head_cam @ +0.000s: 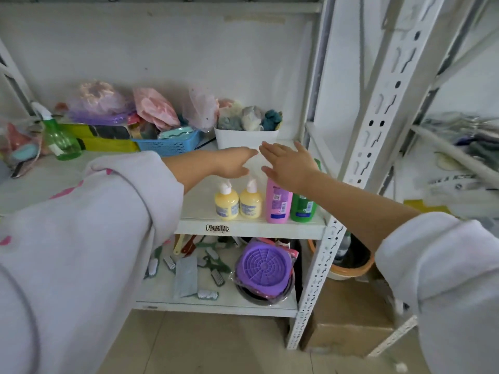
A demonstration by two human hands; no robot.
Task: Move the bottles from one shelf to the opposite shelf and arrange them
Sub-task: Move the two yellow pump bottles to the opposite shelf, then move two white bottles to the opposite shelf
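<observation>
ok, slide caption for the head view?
Both open hands reach above four bottles lined along the shelf edge.

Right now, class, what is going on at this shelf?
A person reaches both arms over the shelf. The left hand and right hand are open, holding nothing, above a row at the front edge: two yellow pump bottles, a pink bottle and a green bottle, all upright.

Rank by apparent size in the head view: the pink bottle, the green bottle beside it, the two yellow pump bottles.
1. Tall pink plastic bottle, top hidden by the right hand.
2. Green plastic bottle, partly hidden, so unsure.
3. Two small yellow pump bottles, alike.
</observation>
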